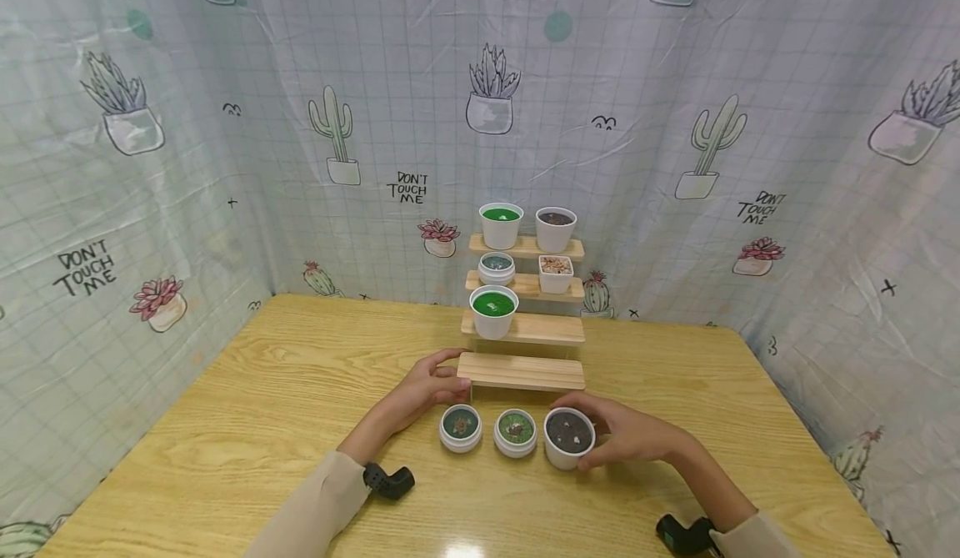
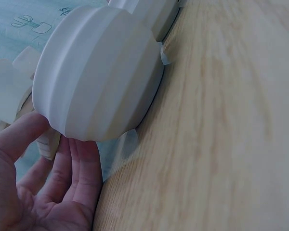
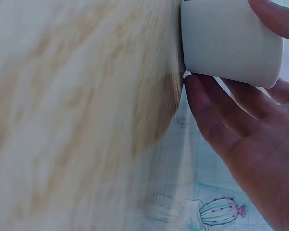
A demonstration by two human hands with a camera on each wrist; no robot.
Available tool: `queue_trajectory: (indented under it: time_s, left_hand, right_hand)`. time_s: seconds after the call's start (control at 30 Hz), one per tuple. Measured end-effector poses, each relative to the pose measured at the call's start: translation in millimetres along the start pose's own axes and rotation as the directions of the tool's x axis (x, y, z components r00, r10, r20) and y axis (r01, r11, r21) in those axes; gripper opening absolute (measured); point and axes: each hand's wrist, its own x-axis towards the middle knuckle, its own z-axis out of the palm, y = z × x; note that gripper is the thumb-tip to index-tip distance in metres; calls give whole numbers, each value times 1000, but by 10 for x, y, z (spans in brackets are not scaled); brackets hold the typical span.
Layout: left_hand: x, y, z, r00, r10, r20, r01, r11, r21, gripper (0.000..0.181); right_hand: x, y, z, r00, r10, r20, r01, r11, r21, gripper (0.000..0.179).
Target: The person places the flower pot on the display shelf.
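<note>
My left hand [image 1: 431, 387] grips the left end of the lowest step of a tiered wooden display stand [image 1: 521, 372], thumb at its front edge and fingers behind. In the left wrist view, a ridged white pot [image 2: 101, 72] hides much of that step above my fingers. My right hand [image 1: 626, 429] holds a white cup with a dark top [image 1: 570, 431] by its sides, on the table in front of the stand. Left of this cup stand a squat white pot with a green top [image 1: 515, 431] and another with a dark teal top [image 1: 461, 426].
The upper steps bear a cup with a bright green top [image 1: 493, 324], a teal-topped pot [image 1: 496, 270], a square white pot [image 1: 556, 276], a second green-topped cup [image 1: 500, 233] and a dark-topped cup [image 1: 555, 237]. A cactus-print curtain [image 1: 375, 124] borders the wooden table [image 1: 315, 391].
</note>
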Motion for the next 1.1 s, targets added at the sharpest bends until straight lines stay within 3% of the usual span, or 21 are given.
queue_trajectory:
  time_s: [0.43, 0.8, 1.1]
  left_hand:
    - [-38, 2, 1, 1000, -9, -4, 9, 1000, 7, 79]
    - [-33, 28, 1, 1000, -7, -9, 7, 1000, 10, 80]
    - [-15, 28, 1, 1000, -14, -1, 14, 1000, -6, 78]
  right_hand:
    - [9, -36, 5, 1000, 2, -20, -2, 1000, -2, 75]
    - [17, -78, 1, 994, -33, -106, 28, 998, -47, 74]
    - [5, -120, 5, 993, -24, -115, 21, 999, -25, 72]
